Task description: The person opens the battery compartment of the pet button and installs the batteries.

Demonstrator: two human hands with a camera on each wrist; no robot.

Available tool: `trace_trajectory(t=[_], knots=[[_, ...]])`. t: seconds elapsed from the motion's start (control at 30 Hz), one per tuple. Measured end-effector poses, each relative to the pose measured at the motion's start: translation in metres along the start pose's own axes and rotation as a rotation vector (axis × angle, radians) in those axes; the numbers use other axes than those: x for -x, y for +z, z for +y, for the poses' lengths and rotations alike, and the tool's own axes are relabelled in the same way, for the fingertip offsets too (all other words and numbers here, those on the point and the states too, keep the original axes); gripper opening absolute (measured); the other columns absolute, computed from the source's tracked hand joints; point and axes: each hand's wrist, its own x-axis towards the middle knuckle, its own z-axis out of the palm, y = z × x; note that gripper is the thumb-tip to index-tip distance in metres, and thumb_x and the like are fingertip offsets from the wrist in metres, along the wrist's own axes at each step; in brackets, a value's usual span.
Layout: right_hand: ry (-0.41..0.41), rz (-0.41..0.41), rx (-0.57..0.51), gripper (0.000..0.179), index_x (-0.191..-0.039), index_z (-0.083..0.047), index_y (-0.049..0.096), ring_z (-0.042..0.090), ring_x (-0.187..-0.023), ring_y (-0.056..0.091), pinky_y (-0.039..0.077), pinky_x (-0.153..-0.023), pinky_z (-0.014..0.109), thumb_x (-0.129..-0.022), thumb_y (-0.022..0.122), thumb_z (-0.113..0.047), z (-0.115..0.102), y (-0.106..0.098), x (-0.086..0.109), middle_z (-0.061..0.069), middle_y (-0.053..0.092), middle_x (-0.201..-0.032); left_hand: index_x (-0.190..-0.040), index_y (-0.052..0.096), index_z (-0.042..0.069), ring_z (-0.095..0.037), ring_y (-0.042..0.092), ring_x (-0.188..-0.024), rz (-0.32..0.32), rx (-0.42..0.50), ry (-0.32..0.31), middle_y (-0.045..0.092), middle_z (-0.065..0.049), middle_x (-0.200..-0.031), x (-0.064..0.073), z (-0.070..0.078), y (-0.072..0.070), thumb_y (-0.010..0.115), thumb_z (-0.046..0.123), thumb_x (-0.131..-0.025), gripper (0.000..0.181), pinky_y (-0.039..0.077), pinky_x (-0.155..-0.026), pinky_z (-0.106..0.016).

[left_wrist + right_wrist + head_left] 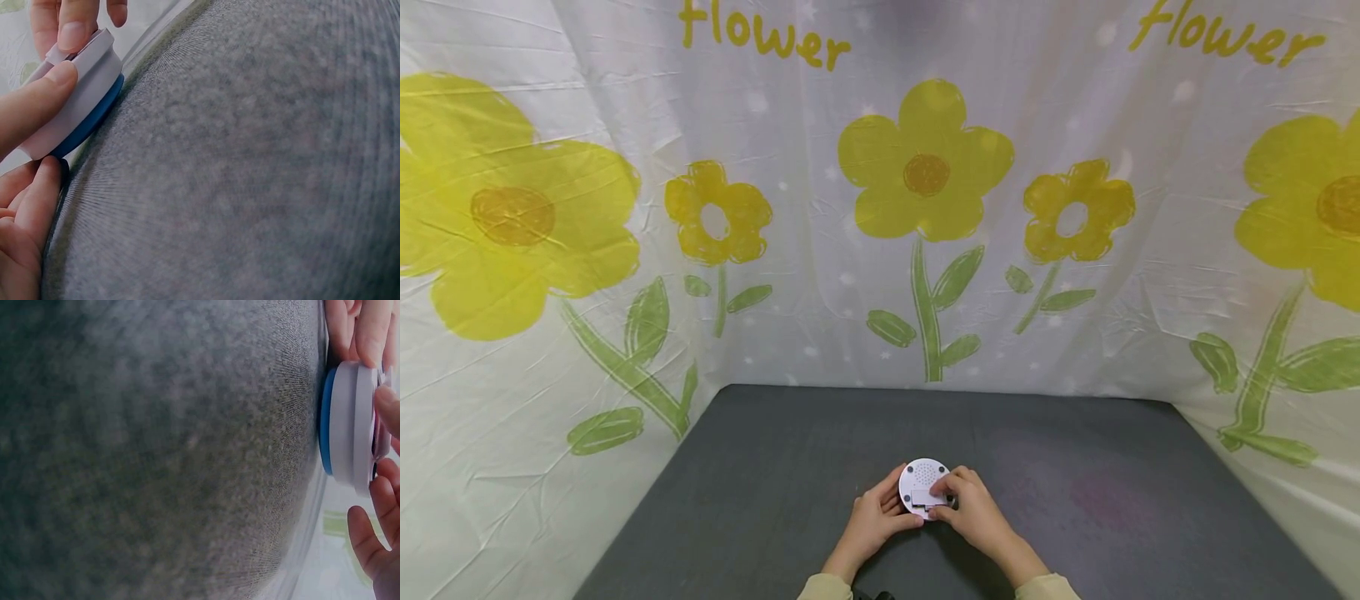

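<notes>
A round white device [917,477] lies with its underside up, showing a grille of small holes and dark round feet. Its other face is blue, seen along the edge in the left wrist view [94,119]. My left hand [874,525] grips the device's left rim, thumb on the near edge and fingers around the side. At the rectangular battery cover [922,497], my right hand [973,510] pinches with thumb and index finger. A dark gap shows along the cover's near edge. In the right wrist view the cover [382,440] stands slightly proud of the white casing [350,425].
The dark grey tabletop [790,467] spreads around both hands. White curtains with yellow flowers [925,175] enclose its back and sides. A small black object [883,596] shows at the bottom edge between the forearms.
</notes>
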Motion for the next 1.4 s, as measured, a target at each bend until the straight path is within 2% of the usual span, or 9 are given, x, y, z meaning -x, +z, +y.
trace_trajectory(t=[0.23,0.57,0.73,0.93,1.0,1.13,1.4], knots=[[-0.014,0.005,0.004,0.023,-0.074,-0.019,0.063,0.014,-0.082,0.045,0.043,-0.069,0.031,-0.065,0.082,-0.009,0.0006,0.0013,0.0003,-0.007,0.05,-0.084,-0.138,0.032,-0.011,-0.038,0.042,-0.12,-0.002,-0.003,-0.001,0.038,-0.03,-0.135,0.0,-0.0003,0.0003,0.077,0.001,-0.073,0.08,0.043,-0.092,-0.031],[-0.059,0.023,0.025,0.017,-0.068,-0.019,0.068,0.013,-0.081,0.045,0.042,-0.068,0.031,-0.066,0.08,-0.007,0.003,0.0017,0.0014,-0.008,0.05,-0.081,-0.138,0.032,-0.011,-0.038,0.042,-0.12,-0.006,-0.011,0.002,0.038,-0.03,-0.135,-0.0001,-0.0019,0.0003,0.078,0.003,-0.073,0.081,0.043,-0.092,-0.032],[0.041,0.055,0.019,0.02,-0.085,-0.012,0.067,0.017,-0.086,0.048,0.046,-0.074,0.035,-0.07,0.08,-0.01,0.0049,0.0009,0.002,-0.003,0.052,-0.088,-0.138,0.033,-0.011,-0.038,0.042,-0.12,-0.005,-0.018,-0.006,0.038,-0.03,-0.135,0.0005,-0.0014,0.0008,0.078,0.004,-0.072,0.081,0.042,-0.092,-0.035],[0.168,0.042,0.025,0.052,-0.116,0.001,0.056,0.032,-0.104,0.05,0.044,-0.086,0.048,-0.073,0.079,-0.018,0.0067,0.0014,0.0021,0.014,0.052,-0.11,-0.138,0.033,-0.011,-0.039,0.042,-0.12,-0.002,-0.009,-0.016,0.038,-0.031,-0.135,0.0011,-0.0015,0.0009,0.078,0.001,-0.072,0.08,0.043,-0.092,-0.034],[0.188,0.019,0.003,0.058,-0.119,0.006,0.053,0.033,-0.102,0.052,0.045,-0.084,0.048,-0.074,0.079,-0.02,0.007,0.0018,0.0016,0.017,0.053,-0.11,-0.138,0.033,-0.01,-0.038,0.042,-0.12,0.001,-0.008,-0.019,0.038,-0.03,-0.135,0.0013,-0.0015,0.0009,0.077,0.0,-0.072,0.08,0.043,-0.092,-0.033],[0.195,-0.013,-0.055,0.057,-0.118,0.01,0.052,0.028,-0.089,0.059,0.051,-0.074,0.04,-0.075,0.078,-0.017,0.0078,0.003,0.0002,0.017,0.057,-0.103,-0.138,0.034,-0.01,-0.038,0.042,-0.12,0.001,-0.008,-0.021,0.038,-0.03,-0.135,0.0014,-0.0016,0.0007,0.077,-0.001,-0.072,0.08,0.043,-0.091,-0.031],[0.191,0.03,-0.097,0.05,-0.108,0.011,0.056,0.018,-0.072,0.059,0.05,-0.06,0.026,-0.07,0.081,-0.011,0.008,0.0037,-0.0036,0.011,0.059,-0.089,-0.137,0.036,-0.009,-0.038,0.043,-0.119,0.01,-0.018,-0.009,0.039,-0.029,-0.135,-0.0002,-0.0013,-0.0004,0.078,0.0,-0.071,0.079,0.044,-0.091,-0.032]])
